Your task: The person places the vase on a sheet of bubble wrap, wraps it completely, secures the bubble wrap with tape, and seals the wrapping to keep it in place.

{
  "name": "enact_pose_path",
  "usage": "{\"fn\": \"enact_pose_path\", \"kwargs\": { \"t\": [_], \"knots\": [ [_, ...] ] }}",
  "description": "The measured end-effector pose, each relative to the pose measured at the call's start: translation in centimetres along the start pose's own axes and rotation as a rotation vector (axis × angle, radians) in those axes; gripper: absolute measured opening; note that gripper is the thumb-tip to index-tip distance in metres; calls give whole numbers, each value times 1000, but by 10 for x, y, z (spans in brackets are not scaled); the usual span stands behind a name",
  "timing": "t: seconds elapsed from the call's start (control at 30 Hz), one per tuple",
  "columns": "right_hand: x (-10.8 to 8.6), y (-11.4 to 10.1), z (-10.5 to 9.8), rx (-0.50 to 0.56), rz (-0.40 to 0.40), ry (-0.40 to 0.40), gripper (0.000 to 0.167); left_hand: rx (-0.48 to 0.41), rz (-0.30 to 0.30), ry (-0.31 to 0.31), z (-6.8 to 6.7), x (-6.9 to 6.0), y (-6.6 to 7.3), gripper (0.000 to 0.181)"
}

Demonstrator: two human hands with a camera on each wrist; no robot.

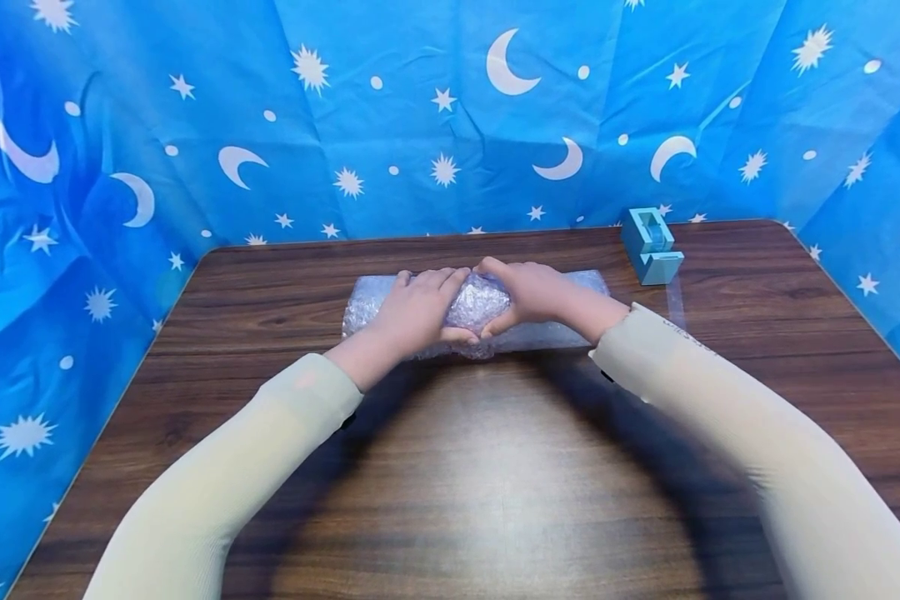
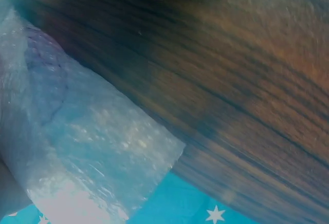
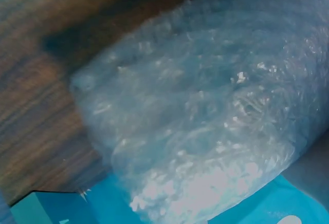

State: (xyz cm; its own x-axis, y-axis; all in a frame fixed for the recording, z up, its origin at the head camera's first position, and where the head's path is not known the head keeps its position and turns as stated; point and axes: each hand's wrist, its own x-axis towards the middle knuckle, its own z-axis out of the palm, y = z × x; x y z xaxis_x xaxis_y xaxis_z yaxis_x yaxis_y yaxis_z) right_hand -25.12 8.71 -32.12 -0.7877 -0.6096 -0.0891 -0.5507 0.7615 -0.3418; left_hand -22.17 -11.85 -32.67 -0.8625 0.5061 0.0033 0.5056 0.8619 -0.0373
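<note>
Pale yellow sleeves (image 1: 217,467) are stretching forward from the bottom of the head view, nearest the camera, over a dark wood-grain table (image 1: 495,467). Beyond the cuffs, both hands are gripping a bulging bubble wrap bundle (image 1: 478,302) that is lying crosswise toward the table's far edge, roughly midway between the sides. On its left, the left hand (image 1: 420,312) is clasping the bulge, fingers spreading over the top and thumb reaching along the near side; opposite, the right hand (image 1: 531,293) is curving thumb and fingers round the other side, the two hands facing each other with the shiny middle showing between them. Flatter ends of wrap are sticking out past both hands. Farther right, a light blue tape dispenser (image 1: 648,246) is standing near the far edge, apart from the bundle, and a clear tape strip (image 1: 675,304) is trailing from it toward the right sleeve. Behind, a blue cloth (image 1: 412,108) with white moons and stars is hanging. In the left wrist view, one wrap end is slanting over the wood, a faint purplish pattern showing through; what is causing it, one cannot tell. In the right wrist view, crumpled, slightly blurred wrap is filling most of the picture, the dispenser's corner showing at lower left.
</note>
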Motion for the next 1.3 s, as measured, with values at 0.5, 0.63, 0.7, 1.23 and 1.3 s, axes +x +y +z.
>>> {"fn": "enact_pose_path", "kwargs": {
  "t": [0.5, 0.63, 0.7, 1.23, 1.3],
  "knots": [
    [16, 2, -17, 101, 37, -163, 84, 52, -18, 9, 1, 7, -5, 103],
    [18, 4, -18, 107, 34, -164, 84, 69, -3, 27, 1, 8, -7, 109],
    [19, 5, -19, 111, 33, -164, 84, 81, 3, 32, 2, 9, -8, 114],
    [25, 12, -24, 192, 60, -221, 83, 73, -30, 30, 5, 16, -2, 111],
    [24, 13, -25, 198, 60, -222, 82, 55, -36, 27, 5, 18, -2, 110]
  ]
}}
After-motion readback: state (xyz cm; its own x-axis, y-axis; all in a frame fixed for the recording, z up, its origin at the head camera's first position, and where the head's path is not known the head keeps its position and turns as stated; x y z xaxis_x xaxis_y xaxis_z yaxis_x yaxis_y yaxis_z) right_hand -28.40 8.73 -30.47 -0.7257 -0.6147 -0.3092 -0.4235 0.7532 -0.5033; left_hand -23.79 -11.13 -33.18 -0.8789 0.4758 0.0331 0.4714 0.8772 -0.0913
